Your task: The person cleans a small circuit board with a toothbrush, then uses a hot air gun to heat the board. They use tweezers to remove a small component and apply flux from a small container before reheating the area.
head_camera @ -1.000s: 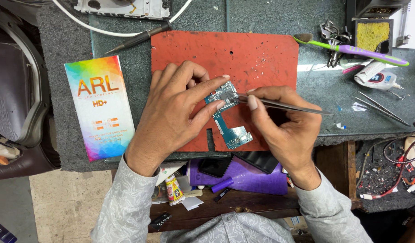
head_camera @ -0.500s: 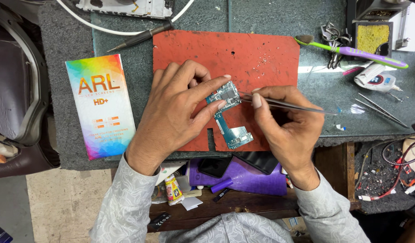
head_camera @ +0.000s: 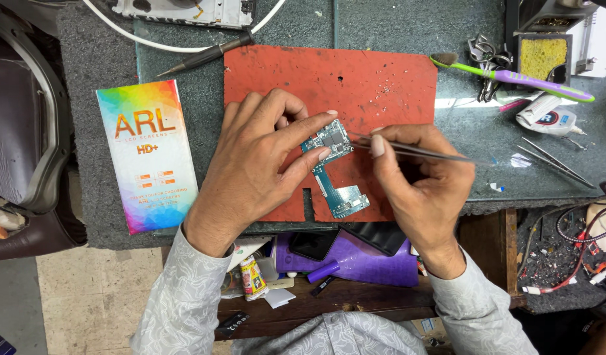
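My left hand (head_camera: 257, 164) lies half curled on the red work mat (head_camera: 382, 85), its index finger and thumb pressed together on the upper end of the small blue circuit board (head_camera: 332, 167), pinching it by its edges and holding it against the mat. The other fingers of that hand are loosely bent and rest on the mat just left of the board.

My right hand (head_camera: 421, 177) is closed around a pair of thin metal tweezers (head_camera: 415, 151), thumb and forefinger squeezing the shaft. The tips point left and touch the board's upper end at its right edge, close to my left fingertips. The back end of the tweezers sticks out past the mat's right edge.

The board sits near the middle of the mat's lower half, between my two hands. Its narrow neck runs down to a wider lower end close to the mat's bottom edge, beside the notch cut into that edge.

Left of the mat, a rainbow-coloured flat box (head_camera: 148, 154) lies on the desk (head_camera: 86, 79). A soldering iron (head_camera: 204, 58) lies at the mat's upper left corner. Right of the mat are a green and purple toothbrush (head_camera: 513, 73), a white tube (head_camera: 546, 118) and a spare pair of tweezers (head_camera: 556, 164). Below the mat, on a lower shelf, sits a purple case (head_camera: 362, 260).
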